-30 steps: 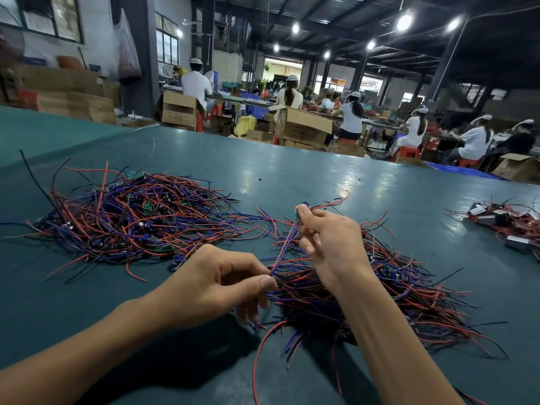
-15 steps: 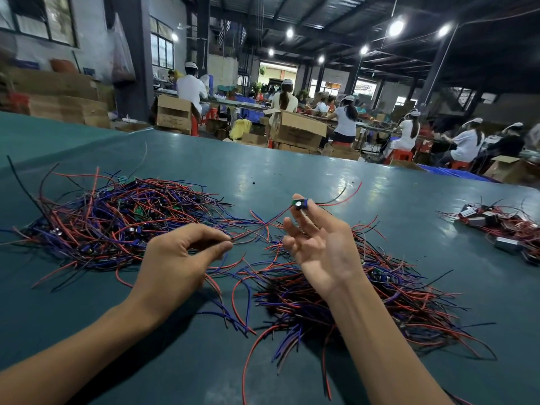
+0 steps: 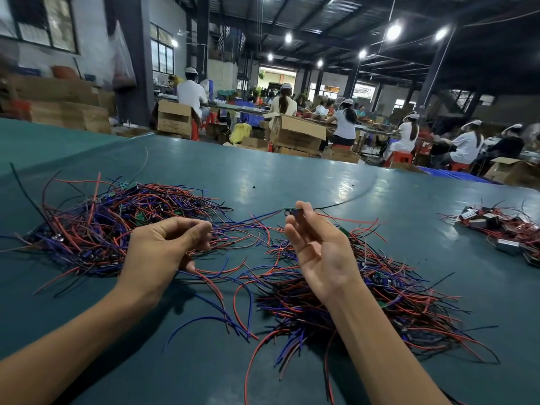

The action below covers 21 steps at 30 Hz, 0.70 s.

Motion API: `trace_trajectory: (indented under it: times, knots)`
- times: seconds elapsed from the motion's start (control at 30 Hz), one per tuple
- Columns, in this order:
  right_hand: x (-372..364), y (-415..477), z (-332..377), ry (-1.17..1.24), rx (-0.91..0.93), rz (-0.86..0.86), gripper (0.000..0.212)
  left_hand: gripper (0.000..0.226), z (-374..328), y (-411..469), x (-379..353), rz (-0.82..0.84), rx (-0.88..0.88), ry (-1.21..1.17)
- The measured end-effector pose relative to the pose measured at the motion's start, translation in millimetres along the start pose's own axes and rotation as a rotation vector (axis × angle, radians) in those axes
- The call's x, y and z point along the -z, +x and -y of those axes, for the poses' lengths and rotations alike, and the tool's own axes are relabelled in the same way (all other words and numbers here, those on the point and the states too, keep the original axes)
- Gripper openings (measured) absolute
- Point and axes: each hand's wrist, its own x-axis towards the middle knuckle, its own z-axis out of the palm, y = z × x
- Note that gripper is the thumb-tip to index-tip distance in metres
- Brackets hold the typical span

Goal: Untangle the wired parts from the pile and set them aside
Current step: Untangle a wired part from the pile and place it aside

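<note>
While one wired part (image 3: 293, 212) hangs pinched at the right hand's (image 3: 320, 252) fingertips, separation is underway.
Head view: left hand (image 3: 163, 249) curled, pinching trailing wires above the surface (image 3: 292, 182); next, I judge, drawing them free of the near pile (image 3: 380, 299).

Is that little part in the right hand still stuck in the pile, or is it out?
Out. The right hand pinches the little part above the table; its wires trail clear of the pile.
</note>
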Motion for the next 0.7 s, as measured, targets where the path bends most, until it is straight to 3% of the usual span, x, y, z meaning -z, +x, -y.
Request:
trace_trajectory:
  times: [0.17,0.3,0.43,0.5,0.6,0.7]
  knots:
    - [-0.1,-0.4,0.3,-0.069,0.089,-0.132,0.015,0.038,-4.0,3.8,-2.1,0.035,0.217,-0.226]
    - [7.4,0.9,14.4,-0.24,0.112,-0.158,0.016,0.04,-6.4,0.9,0.4,0.081,0.215,-0.205]
    - [31.8,-1.8,55.7,-0.444,0.071,-0.18,0.021,0.034,-7.6,-1.5,2.9,0.161,0.078,0.045]
    - [45.4,-2.0,81.4,-0.545,0.033,-0.24,0.019,0.028,-10.4,2.7,6.4,0.152,-0.079,0.265]
    - [63.6,-2.2,106.8,-0.797,-0.121,-0.311,0.016,0.024,-15.3,20.5,30.6,-0.025,-0.372,0.622]
    - [78.4,-4.6,119.5,-1.021,-0.286,-0.322,0.012,0.01,-15.2,38.8,62.6,-0.164,-0.455,0.843]
